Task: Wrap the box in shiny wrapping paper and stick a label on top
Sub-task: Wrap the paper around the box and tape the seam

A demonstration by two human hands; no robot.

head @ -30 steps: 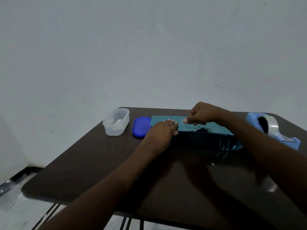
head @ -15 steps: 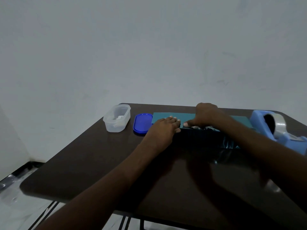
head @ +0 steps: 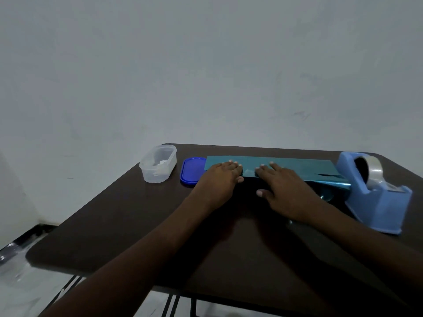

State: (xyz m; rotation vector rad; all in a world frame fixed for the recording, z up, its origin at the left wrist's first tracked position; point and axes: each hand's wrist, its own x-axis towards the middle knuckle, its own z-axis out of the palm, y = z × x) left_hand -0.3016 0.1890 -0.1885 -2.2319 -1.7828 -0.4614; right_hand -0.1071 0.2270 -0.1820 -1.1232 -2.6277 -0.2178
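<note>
Both of your hands lay flat on the teal shiny wrapping paper (head: pixel 270 164), fingers straight and pressing down: your left hand (head: pixel 219 179) near its left end, your right hand (head: pixel 286 186) about the middle, thumb spread toward you. The paper covered the box at the far side of the dark brown table (head: pixel 142 225), so the box itself could not be made out; the sheet's right end curled glossy just beside the blue tape dispenser (head: pixel 375 197). That dispenser, with its clear tape roll (head: pixel 372 170), stood by the table's right edge. Left of the paper, touching or nearly touching it, lay a blue lid (head: pixel 191 171), and further left an open clear plastic container (head: pixel 159 163) held something small and pale that was too small to identify. The near half of the tabletop was bare wood crossed only by your forearms. Behind the table's far edge rose a plain pale wall (head: pixel 206 65); a light floor (head: pixel 20 282) showed at lower left, beyond the rounded corner.
</note>
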